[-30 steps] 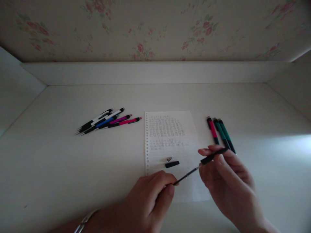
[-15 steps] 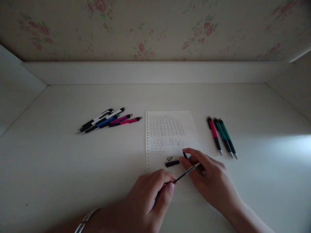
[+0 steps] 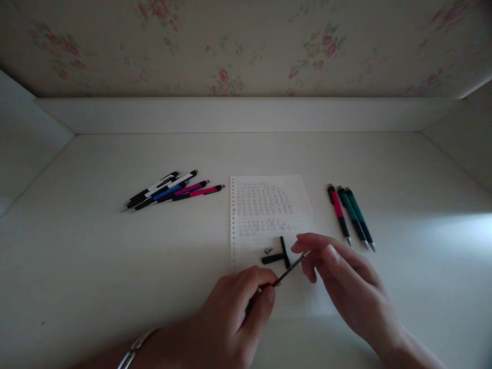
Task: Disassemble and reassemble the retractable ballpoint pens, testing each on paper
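My left hand (image 3: 242, 307) is closed, pinching a thin dark pen refill (image 3: 289, 270) between thumb and forefinger. The refill slants up and to the right over the paper. At its far end my right hand (image 3: 346, 277) hovers with fingers apart; whether a fingertip touches the refill I cannot tell. Beneath lies a lined paper sheet (image 3: 269, 205) with rows of handwriting. On it rest a black pen grip (image 3: 272, 259), a thin black tube-like piece (image 3: 283, 246) and a small silver pen tip (image 3: 268, 250).
Several pens lie fanned on the left, among them a blue pen (image 3: 165, 193) and a pink pen (image 3: 199, 193). To the right of the paper are a red pen (image 3: 338, 210) and two green pens (image 3: 350, 212). A white ledge (image 3: 246, 115) runs along the back.
The right hand has let go of the thin black piece, which now lies against the black grip. Its fingers have opened and moved slightly right; the left hand barely moved.
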